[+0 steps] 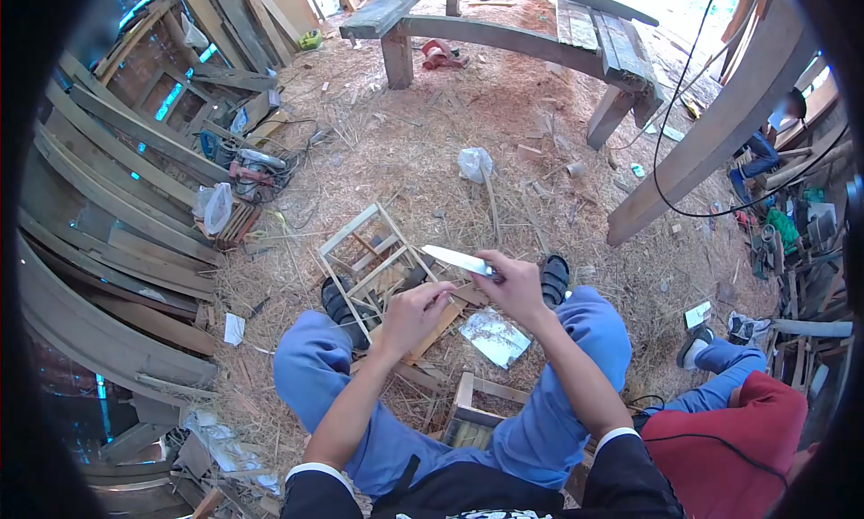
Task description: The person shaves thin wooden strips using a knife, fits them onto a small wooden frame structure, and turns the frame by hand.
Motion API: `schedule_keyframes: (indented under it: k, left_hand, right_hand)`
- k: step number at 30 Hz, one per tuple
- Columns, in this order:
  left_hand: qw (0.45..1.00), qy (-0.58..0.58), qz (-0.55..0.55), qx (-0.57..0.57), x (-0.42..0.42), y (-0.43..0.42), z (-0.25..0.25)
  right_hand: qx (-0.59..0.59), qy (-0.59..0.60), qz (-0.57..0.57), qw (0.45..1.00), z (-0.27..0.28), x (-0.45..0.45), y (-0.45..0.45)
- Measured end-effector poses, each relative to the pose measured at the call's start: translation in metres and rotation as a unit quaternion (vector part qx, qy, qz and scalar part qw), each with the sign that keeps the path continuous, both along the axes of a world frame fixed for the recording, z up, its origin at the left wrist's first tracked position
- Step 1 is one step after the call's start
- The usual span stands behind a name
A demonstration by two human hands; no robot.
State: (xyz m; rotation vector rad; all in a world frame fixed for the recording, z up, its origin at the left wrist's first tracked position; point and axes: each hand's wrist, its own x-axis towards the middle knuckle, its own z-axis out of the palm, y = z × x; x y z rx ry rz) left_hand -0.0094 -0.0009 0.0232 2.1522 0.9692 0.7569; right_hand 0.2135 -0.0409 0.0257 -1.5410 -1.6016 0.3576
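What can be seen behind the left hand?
Around the left hand, parts of a wooden frame and a brown board show beyond it. Whatever lies directly behind is covered, so I cannot tell.

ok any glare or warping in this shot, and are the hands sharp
Head view: daylight washes out the ground beyond the bench toward the top right; the knife has a nearly white blade; bench and leaning post look bowed, probably lens distortion; black fills the corners; left hand and right hand look reasonably sharp.
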Motion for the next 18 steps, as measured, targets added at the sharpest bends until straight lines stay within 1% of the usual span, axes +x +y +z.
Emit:
schedule_keyframes:
  k: [3,4,7,10,13,16,18]
  left_hand:
    - [0.999,0.009,-0.004,0.049,-0.007,0.009,-0.008]
    - [0.998,0.005,-0.002,0.055,-0.008,0.014,-0.009]
    - [0.998,0.038,0.007,0.051,-0.013,0.024,-0.001]
    - [0.998,0.02,0.013,0.058,-0.015,0.029,0.0]
    - [0.999,0.037,0.018,0.03,-0.014,0.027,0.004]
    - [0.979,0.086,-0.004,0.185,-0.014,0.03,0.009]
    - [0.961,0.077,0.064,0.257,-0.006,0.023,0.023]
  right_hand:
    - [-0.122,-0.076,0.024,0.989,-0.003,-0.004,0.01]
    - [-0.161,-0.036,0.036,0.986,-0.001,-0.006,0.012]
    - [-0.244,-0.016,0.061,0.968,0.003,-0.009,0.017]
    - [-0.261,0.02,0.089,0.961,0.002,-0.008,0.02]
    - [-0.261,0.032,0.099,0.96,0.002,-0.006,0.02]
    - [-0.242,0.047,0.099,0.964,-0.006,-0.003,0.017]
    - [-0.239,0.072,0.08,0.965,-0.01,-0.003,0.016]
